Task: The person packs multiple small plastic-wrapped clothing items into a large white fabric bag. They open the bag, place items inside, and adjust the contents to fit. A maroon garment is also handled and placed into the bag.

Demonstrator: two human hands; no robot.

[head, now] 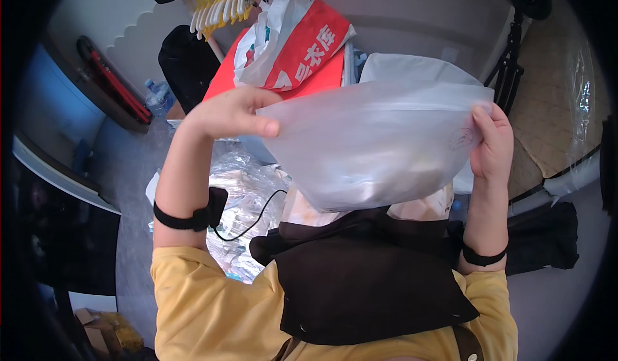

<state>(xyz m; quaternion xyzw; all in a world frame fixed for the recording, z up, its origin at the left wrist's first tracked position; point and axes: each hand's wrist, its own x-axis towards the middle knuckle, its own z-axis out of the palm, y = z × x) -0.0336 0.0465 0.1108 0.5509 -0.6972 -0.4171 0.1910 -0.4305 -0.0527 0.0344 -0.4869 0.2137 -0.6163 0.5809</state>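
A frosted, translucent plastic zip bag (367,144) is stretched between my two hands in front of my chest. A zip line runs along its upper part, and a round printed mark is near its right edge. My right hand (492,141) pinches the bag's right edge with thumb and fingers. At the opposite end, my left hand (231,115) has its thumb in front of the film, while its other fingers are partly hidden behind. Dark cloth (372,279) lies across my lap. Behind the bag's lower edge, light printed packages (420,211) show in part.
Clear plastic-wrapped packages (241,206) are heaped to the left. Beyond the bag sits a red-and-white shopping bag (299,47) bearing writing. Yellow and white hangers (222,4) hang above it. A black tripod stand (512,66) is at right. A cable (256,223) trails from my left armband.
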